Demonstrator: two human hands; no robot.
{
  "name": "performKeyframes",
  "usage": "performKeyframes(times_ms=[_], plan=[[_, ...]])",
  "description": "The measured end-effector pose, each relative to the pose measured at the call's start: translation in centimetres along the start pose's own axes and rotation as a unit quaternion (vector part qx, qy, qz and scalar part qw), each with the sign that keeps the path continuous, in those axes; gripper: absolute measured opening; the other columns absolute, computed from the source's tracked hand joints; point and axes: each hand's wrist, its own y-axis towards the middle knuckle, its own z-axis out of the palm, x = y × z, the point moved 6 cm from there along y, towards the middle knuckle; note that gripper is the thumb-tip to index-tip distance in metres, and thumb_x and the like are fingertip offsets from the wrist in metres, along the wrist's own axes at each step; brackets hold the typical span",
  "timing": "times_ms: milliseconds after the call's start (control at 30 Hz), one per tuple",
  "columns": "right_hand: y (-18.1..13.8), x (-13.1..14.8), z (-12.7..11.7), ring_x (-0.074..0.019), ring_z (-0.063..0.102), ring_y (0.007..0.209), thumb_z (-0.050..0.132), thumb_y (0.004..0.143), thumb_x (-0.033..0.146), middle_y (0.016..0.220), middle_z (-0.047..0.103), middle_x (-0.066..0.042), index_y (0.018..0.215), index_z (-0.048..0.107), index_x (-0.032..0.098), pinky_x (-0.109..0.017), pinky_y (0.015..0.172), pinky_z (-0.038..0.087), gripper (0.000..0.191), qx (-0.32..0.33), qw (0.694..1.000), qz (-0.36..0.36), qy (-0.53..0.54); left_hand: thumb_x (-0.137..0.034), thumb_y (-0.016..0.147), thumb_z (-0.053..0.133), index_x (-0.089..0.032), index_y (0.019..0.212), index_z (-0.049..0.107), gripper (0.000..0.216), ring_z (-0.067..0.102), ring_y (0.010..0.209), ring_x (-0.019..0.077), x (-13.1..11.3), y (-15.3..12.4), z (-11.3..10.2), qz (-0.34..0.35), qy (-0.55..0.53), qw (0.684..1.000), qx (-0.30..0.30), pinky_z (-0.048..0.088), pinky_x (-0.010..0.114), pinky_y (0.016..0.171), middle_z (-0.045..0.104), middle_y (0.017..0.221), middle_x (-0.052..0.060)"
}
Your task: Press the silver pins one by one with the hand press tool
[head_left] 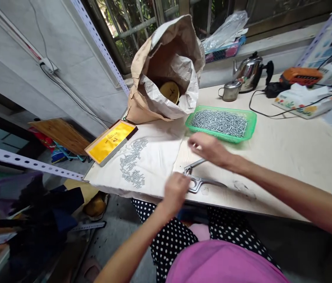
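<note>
My left hand (pixel 175 191) rests at the table's front edge, fingers curled closed beside a metal plier-like tool (pixel 199 181) with a small spring. My right hand (pixel 208 148) hovers above the tool, fingers bent, slightly blurred; nothing visible in it. A green plastic tray (pixel 250 126) full of small metal cylinders sits just beyond my right hand. A scatter of the same small metal pieces (pixel 132 163) lies on a white sheet (pixel 156 157) to the left.
A large brown paper sack (pixel 166 67) with a yellow object inside stands behind the sheet. A yellow box (pixel 109 141) lies at the table's left corner. A kettle (pixel 250 72), small metal cup (pixel 230 90), cables and tissue pack (pixel 304 100) sit at the back right.
</note>
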Motion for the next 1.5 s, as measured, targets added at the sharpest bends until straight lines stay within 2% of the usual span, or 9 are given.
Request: performKeyframes(times_ms=[100,233,433,600,833,1033,1233,1400,1500], plan=[[1.1,-4.5,-6.7,-0.0242,0.057,0.085,0.048,0.101,0.023,0.091,0.064,-0.012,0.098,0.066,0.017,-0.039,0.078,0.046,0.02,-0.078,0.985,0.075,-0.136,-0.026,0.104,0.046,-0.016,0.097,0.075,0.032,0.062,0.098,0.0296,11.1,0.5,-5.2,-0.288,0.133,0.948,-0.029,0.053,0.042,0.085,0.072,0.099,0.014],[-0.4,-5.9,-9.6,-0.032,0.059,0.099,0.048,0.103,0.035,0.11,0.063,-0.019,0.113,0.069,0.017,-0.047,0.08,0.049,0.029,-0.095,0.96,0.123,-0.235,-0.032,0.101,0.05,-0.013,0.104,0.076,0.032,0.055,0.121,0.0387,19.7,1.1,-7.8,-0.456,0.179,0.871,0.044,0.048,0.048,0.096,0.068,0.121,0.021],[-6.5,-0.9,-2.7,-0.0271,0.066,0.095,0.049,0.103,0.033,0.109,0.066,-0.013,0.111,0.07,0.021,-0.044,0.08,0.057,0.026,0.041,0.992,0.098,-0.061,-0.027,0.092,0.057,-0.013,0.099,0.075,0.024,0.057,0.123,0.0399,22.3,1.9,-6.1,-0.489,0.157,0.854,0.079,0.048,0.045,0.091,0.068,0.125,0.024],[-11.0,0.4,0.0,-0.0253,0.068,0.095,0.045,0.104,0.03,0.107,0.067,-0.011,0.106,0.07,0.023,-0.042,0.084,0.057,0.025,0.063,0.988,0.144,-0.005,-0.023,0.085,0.062,-0.015,0.086,0.075,0.015,0.07,0.095,0.0293,23.5,2.0,-6.0,-0.498,0.117,0.853,0.109,0.05,0.034,0.079,0.077,0.094,0.014],[-14.2,1.5,1.4,-0.0236,0.065,0.094,0.048,0.104,0.027,0.104,0.066,-0.011,0.105,0.068,0.02,-0.04,0.084,0.054,0.022,0.132,0.977,0.164,0.033,-0.022,0.085,0.059,-0.011,0.102,0.074,0.026,0.071,0.102,0.026,22.1,2.2,-7.4,-0.456,0.104,0.877,0.11,0.049,0.031,0.092,0.078,0.105,0.013],[-14.4,1.9,1.6,-0.0216,0.062,0.093,0.056,0.102,0.022,0.103,0.065,-0.01,0.104,0.07,0.016,-0.036,0.086,0.051,0.015,0.16,0.968,0.191,0.016,-0.038,0.085,0.052,-0.018,0.097,0.075,0.032,0.073,0.092,0.0282,13.5,2.2,-5.1,-0.286,-0.012,0.954,0.094,0.054,0.038,0.09,0.078,0.098,0.01],[-14.7,-4.7,-2.5,-0.019,0.065,0.094,0.05,0.104,0.021,0.106,0.067,-0.009,0.109,0.068,0.018,-0.031,0.084,0.05,0.019,0.049,0.946,0.318,-0.041,-0.054,0.086,0.049,-0.026,0.086,0.077,0.039,0.073,0.089,0.0314,8.1,1.1,-2.0,-0.152,-0.081,0.984,0.056,0.059,0.044,0.084,0.075,0.09,0.008],[-15.2,-11.5,-10.1,-0.0223,0.064,0.104,0.048,0.101,0.014,0.116,0.067,-0.013,0.115,0.064,0.016,-0.034,0.091,0.049,0.021,-0.103,0.888,0.431,-0.121,-0.059,0.077,0.058,-0.031,0.084,0.08,0.036,0.076,0.088,0.0309,8.0,0.9,-0.9,-0.203,-0.123,0.968,0.087,0.061,0.04,0.075,0.08,0.095,0.004],[-14.4,-10.9,-10.9,-0.0223,0.063,0.103,0.048,0.101,0.016,0.112,0.067,-0.012,0.111,0.064,0.016,-0.035,0.092,0.047,0.018,-0.114,0.909,0.387,-0.1,-0.062,0.073,0.06,-0.027,0.087,0.08,0.043,0.075,0.082,0.0299,6.9,0.9,-1.5,-0.295,-0.157,0.936,0.109,0.06,0.039,0.074,0.081,0.092,0.006]])
